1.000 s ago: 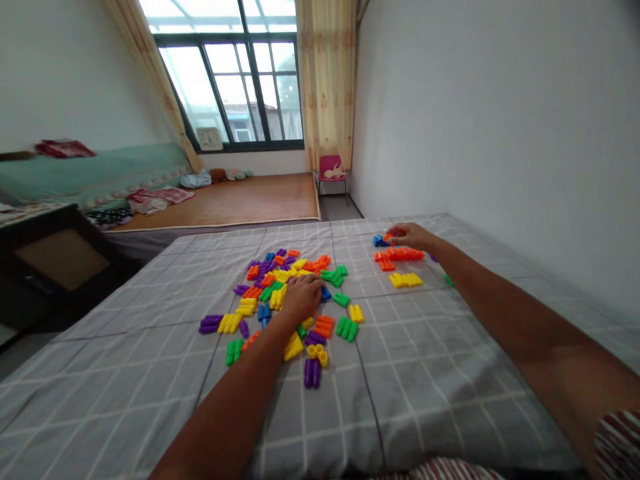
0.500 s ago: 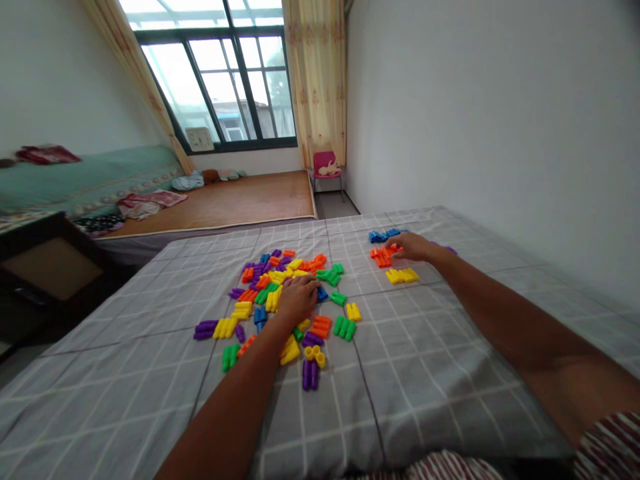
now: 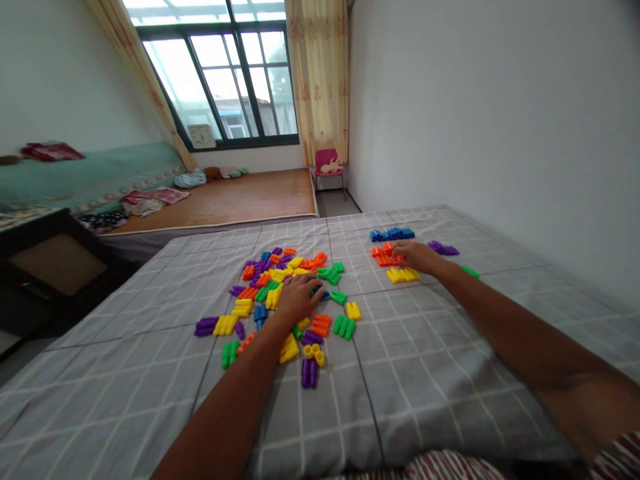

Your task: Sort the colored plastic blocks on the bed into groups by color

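My left hand (image 3: 299,298) reaches into a loose pile of plastic building blocks shaped like joined tubes. Its fingers are curled round a blue block (image 3: 318,291), partly hidden beneath them. My right hand (image 3: 414,256) is at a group of orange blocks (image 3: 384,254), thumb and fingers closed on the nearest orange piece. Just behind that group lies a row of blue blocks (image 3: 393,234). Yellow blocks (image 3: 403,275) lie in front, purple blocks (image 3: 443,248) to the right, and a green block (image 3: 471,271) shows past my right forearm.
Everything lies on a grey checked cloth (image 3: 415,373) over a bed-like surface. Purple blocks (image 3: 309,373) and green blocks (image 3: 345,327) lie at the pile's near edge. A white wall (image 3: 490,127) stands to the right. A dark cabinet (image 3: 55,267) is at the left.
My right hand has shifted slightly nearer and to the right, uncovering the blue row's right end. The left hand's fingers have come over the blue block.
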Action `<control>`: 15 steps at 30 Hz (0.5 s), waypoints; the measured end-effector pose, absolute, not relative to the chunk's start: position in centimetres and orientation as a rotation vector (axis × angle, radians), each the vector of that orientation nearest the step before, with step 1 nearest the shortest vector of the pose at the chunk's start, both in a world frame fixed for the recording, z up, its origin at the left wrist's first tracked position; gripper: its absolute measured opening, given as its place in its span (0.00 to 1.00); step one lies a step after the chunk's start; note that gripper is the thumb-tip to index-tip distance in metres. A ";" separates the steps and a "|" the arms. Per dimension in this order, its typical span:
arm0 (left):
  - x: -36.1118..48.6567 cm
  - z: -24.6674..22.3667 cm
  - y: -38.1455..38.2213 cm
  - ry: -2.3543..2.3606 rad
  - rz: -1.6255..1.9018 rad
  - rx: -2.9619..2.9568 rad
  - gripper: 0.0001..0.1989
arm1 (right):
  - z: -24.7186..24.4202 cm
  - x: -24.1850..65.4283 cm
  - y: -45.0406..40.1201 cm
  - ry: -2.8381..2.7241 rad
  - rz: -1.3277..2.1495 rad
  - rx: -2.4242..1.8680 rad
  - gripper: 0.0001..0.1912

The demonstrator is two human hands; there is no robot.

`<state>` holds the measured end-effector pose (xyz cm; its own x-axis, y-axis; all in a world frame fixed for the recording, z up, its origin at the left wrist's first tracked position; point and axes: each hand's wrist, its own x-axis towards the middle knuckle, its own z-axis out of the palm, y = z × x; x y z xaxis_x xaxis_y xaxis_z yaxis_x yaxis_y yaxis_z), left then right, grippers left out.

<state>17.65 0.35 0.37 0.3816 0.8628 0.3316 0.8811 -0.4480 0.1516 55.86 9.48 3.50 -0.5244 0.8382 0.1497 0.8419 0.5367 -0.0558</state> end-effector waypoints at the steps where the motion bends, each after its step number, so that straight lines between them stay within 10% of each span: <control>1: 17.7 0.3 0.4 -1.629 -0.562 -2.568 0.17 | 3.7 55.3 9.3 -2.603 -0.023 -1.409 0.06; 15: 15.0 2.1 0.4 -1.906 -0.437 -2.397 0.17 | 1.2 37.7 12.4 -2.565 0.192 -1.051 0.19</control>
<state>15.01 0.43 2.14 0.2014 0.9474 0.2486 0.9611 -0.2401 0.1367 37.74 12.36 1.17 -0.6582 0.6999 0.2773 0.6509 0.7142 -0.2576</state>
